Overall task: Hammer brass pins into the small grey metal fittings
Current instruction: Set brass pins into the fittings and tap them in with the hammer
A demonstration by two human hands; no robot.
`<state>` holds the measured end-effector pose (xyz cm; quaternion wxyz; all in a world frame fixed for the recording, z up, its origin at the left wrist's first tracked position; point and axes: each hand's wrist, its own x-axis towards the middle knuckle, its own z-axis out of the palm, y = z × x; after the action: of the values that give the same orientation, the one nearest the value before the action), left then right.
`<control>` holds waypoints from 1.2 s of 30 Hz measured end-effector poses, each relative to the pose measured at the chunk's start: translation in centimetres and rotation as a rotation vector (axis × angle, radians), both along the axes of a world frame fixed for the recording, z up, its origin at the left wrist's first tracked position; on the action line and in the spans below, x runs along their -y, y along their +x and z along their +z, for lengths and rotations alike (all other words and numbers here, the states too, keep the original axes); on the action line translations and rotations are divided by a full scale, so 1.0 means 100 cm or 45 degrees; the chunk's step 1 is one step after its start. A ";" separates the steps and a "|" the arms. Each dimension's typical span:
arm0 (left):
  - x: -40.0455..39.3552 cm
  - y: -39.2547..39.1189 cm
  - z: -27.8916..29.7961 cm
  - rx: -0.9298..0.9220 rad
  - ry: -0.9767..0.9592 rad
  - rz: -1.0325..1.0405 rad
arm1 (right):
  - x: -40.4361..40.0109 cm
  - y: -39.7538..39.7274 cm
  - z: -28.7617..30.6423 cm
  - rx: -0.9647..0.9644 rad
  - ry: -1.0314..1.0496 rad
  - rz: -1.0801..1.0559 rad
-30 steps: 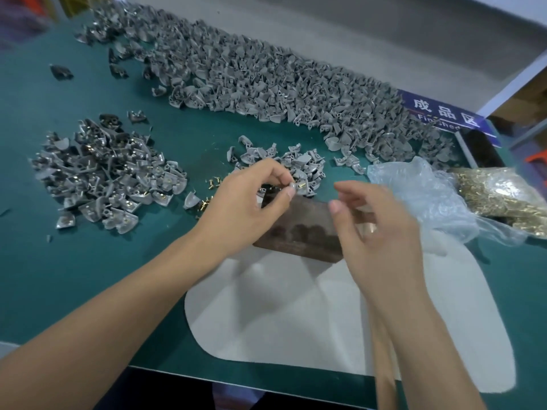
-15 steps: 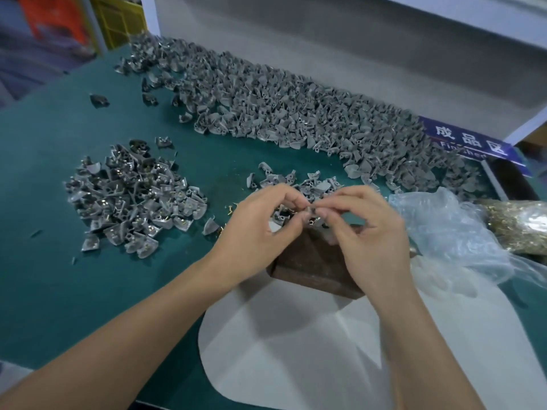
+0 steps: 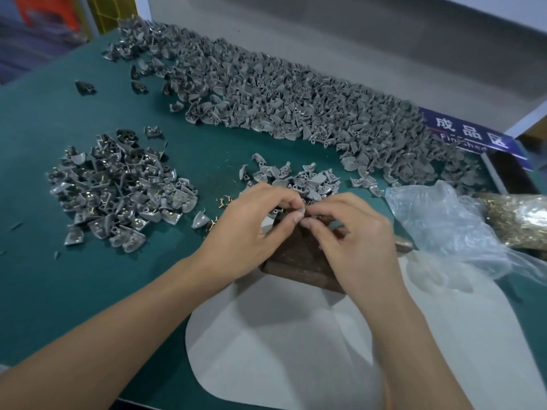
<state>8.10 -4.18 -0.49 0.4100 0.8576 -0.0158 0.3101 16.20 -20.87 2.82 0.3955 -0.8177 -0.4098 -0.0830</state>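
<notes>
Pinching one small grey fitting (image 3: 302, 209) between fingertips of my left hand (image 3: 254, 232) and right hand (image 3: 352, 238), above the dark block (image 3: 299, 261).

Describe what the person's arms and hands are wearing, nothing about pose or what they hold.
Nothing at all: the left hand and right hand are bare, with no gloves, rings, watch or bracelets in view. Both forearms are bare to the picture's edge, with no sleeves showing. The fingernails are short and unpainted.
</notes>
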 end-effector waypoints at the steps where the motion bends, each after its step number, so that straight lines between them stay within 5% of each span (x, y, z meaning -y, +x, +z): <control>1: 0.000 0.000 0.000 -0.004 0.006 -0.003 | -0.001 -0.001 0.001 0.033 -0.024 -0.001; 11: -0.012 0.001 0.006 0.008 0.292 -0.141 | 0.002 0.004 0.000 -0.091 -0.068 0.033; 20: -0.003 -0.005 0.010 -0.102 -0.262 -0.045 | 0.003 0.003 -0.008 -0.420 0.345 -0.037; 26: 0.004 -0.004 0.007 -0.073 -0.280 -0.049 | 0.001 -0.001 -0.005 -0.564 0.440 0.003; 36: 0.007 -0.003 0.002 0.005 -0.262 -0.029 | 0.001 -0.003 -0.006 -0.055 0.160 0.012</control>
<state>7.81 -4.89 -0.32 0.4995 0.8101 0.0056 0.3071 15.94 -20.93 2.19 0.4552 -0.7909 -0.3991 -0.0892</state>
